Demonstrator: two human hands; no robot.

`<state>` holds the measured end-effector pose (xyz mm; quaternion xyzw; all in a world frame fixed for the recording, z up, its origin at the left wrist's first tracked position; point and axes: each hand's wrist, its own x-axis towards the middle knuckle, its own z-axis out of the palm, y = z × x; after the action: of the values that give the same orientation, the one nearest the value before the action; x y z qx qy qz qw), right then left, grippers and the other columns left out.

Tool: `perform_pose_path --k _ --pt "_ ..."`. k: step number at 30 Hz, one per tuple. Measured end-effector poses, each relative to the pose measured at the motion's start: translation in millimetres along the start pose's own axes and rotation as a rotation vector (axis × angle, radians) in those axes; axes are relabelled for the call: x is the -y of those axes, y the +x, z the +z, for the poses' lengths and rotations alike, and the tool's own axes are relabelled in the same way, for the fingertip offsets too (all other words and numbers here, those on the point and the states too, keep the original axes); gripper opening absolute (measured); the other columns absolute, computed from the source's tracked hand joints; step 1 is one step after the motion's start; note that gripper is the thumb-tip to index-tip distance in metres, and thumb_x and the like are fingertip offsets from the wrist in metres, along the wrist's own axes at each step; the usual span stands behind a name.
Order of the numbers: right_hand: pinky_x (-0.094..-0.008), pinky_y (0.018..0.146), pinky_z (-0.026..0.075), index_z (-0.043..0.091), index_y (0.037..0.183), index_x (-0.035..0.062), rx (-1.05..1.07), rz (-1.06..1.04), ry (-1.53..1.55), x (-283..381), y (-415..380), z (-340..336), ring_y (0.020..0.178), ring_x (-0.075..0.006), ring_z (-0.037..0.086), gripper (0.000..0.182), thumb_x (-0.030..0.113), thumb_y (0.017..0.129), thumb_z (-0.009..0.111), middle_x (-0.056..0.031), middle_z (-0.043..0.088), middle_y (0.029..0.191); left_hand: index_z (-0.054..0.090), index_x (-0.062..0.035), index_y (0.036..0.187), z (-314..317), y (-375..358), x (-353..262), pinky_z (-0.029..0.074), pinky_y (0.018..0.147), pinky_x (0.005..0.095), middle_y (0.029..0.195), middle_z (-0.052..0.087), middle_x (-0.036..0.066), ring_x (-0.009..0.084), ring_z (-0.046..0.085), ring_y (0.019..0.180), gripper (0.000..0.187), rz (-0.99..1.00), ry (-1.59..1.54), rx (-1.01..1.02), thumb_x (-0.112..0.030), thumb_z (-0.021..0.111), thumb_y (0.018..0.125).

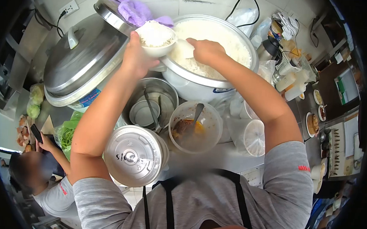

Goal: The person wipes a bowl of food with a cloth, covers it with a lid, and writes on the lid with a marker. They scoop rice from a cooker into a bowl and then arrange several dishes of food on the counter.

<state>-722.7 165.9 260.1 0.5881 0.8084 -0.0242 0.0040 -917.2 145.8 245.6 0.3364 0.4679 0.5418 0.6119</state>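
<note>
My left hand (135, 58) grips a white bowl (155, 51) heaped with cooked rice (154, 34), raised at the left rim of a large open rice cooker (192, 80). A deep mass of white rice (218, 33) fills the cooker. Over that rice, my right hand (209, 51) is closed around a pale rice paddle (186, 51), whose blade points towards the bowl. Just behind the bowl a purple cloth (135, 10) is draped by a round metal lid (110, 13).
Left of me stands a lidded rice cooker (84, 54). Nearer are a metal pot (152, 83) with utensils, a tub of dark sauce (195, 131) with a spoon, and a lidded container (135, 155). At lower left another person (55, 190) holds a phone (36, 132). Bottles (291, 84) stand right.
</note>
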Motion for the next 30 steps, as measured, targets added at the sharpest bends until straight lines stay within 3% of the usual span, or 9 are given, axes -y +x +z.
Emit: perform_pose_path --k 6,9,12,13,18,21,24,26,30 --pt "-0.0339 0.073 0.044 0.036 0.123 0.0171 0.076 0.03 0.142 8.6 -22.1 -1.2 0.091 -0.021 0.055 0.052 0.009 0.072 0.045 -0.0084 0.057 0.097 0.035 -0.0081 0.115 2.0 -3.9 1.8 0.044 0.068 0.0362 0.105 0.05 0.011 0.0226 0.053 0.088 0.053 0.055 0.021 -0.001 -0.047 0.014 0.086" --pt "-0.0315 0.061 0.046 0.033 0.124 0.0119 -0.351 -0.359 0.203 -46.7 3.7 63.1 0.072 -0.0203 0.057 0.052 0.014 0.073 0.045 -0.0128 0.058 0.085 0.033 -0.0086 0.115 7.7 -6.1 -3.5 0.045 0.067 0.0353 0.105 0.05 0.01 0.0219 0.053 0.087 0.05 0.105 0.08 0.008 -0.045 0.016 0.087" --pt "-0.0272 0.042 0.041 0.032 0.124 0.0046 0.284 0.044 0.606 -43.8 -22.1 -4.8 0.049 -0.0149 0.051 0.054 0.013 0.072 0.048 -0.0095 0.055 0.066 0.033 -0.009 0.116 18.6 -17.5 -7.1 0.046 0.066 0.0366 0.105 0.05 0.01 0.0225 0.053 0.088 0.047 0.183 0.123 -0.017 -0.044 0.019 0.087" --pt "-0.0243 0.032 0.032 0.031 0.124 0.0051 0.207 0.085 0.626 -49.9 -17.7 -9.6 0.037 -0.0112 0.041 0.054 0.011 0.073 0.048 -0.0053 0.05 0.056 0.034 -0.0089 0.115 22.9 -21.3 -7.7 0.046 0.067 0.0376 0.105 0.05 0.01 0.0229 0.053 0.088 0.046 0.196 0.144 -0.053 -0.043 0.019 0.087" --pt "-0.0289 0.047 0.042 0.035 0.12 0.0035 -0.057 0.107 0.636 -37.9 -23.3 -54.3 0.054 -0.0177 0.053 0.049 0.003 0.072 0.042 -0.0114 0.055 0.068 0.033 -0.0089 0.116 40.5 -19.1 -4.6 0.044 0.072 0.0442 0.107 0.048 0.01 0.0261 0.052 0.091 0.046 0.188 0.161 -0.123 -0.042 0.02 0.087" --pt "-0.0346 0.063 0.044 0.036 0.12 0.0071 -0.419 -0.08 0.272 -20.8 -13.7 -33.2 0.072 -0.0265 0.055 0.049 -0.001 0.071 0.038 -0.0158 0.057 0.08 0.029 -0.0092 0.119 45.0 -7.3 -1.2 0.041 0.077 0.048 0.113 0.045 0.012 0.0291 0.048 0.098 0.048 0.142 0.149 -0.041 -0.043 0.019 0.087" --pt "-0.0378 0.071 0.044 0.035 0.121 0.0142 -0.309 0.033 0.287 -1.7 -36.0 -31.5 0.081 -0.0302 0.054 0.05 0.002 0.072 0.04 -0.0164 0.054 0.09 0.027 -0.0094 0.121 62.2 -11.5 -2.4 0.035 0.082 0.0518 0.118 0.04 0.013 0.0322 0.043 0.105 0.049 0.085 0.055 0.014 -0.044 0.017 0.087" --pt "-0.0373 0.071 0.044 0.035 0.122 0.0169 -0.363 -0.016 0.237 0.2 -50.7 -29.1 0.082 -0.0298 0.054 0.052 0.001 0.073 0.039 -0.016 0.052 0.094 0.027 -0.0093 0.121 65.7 -7.8 -1.3 0.032 0.085 0.0534 0.12 0.037 0.014 0.0335 0.039 0.108 0.05 0.077 -0.045 0.064 -0.045 0.016 0.087" --pt "-0.0365 0.069 0.043 0.039 0.119 0.0259 -0.427 -0.077 0.187 -3.9 -59.6 -26.9 0.081 -0.029 0.053 0.057 -0.003 0.071 0.039 -0.0146 0.05 0.091 0.03 -0.0077 0.117 71.5 -6.7 -5.6 0.037 0.079 0.0528 0.115 0.041 0.015 0.0345 0.046 0.1 0.051 0.092 0.006 0.094 -0.047 0.017 0.086"
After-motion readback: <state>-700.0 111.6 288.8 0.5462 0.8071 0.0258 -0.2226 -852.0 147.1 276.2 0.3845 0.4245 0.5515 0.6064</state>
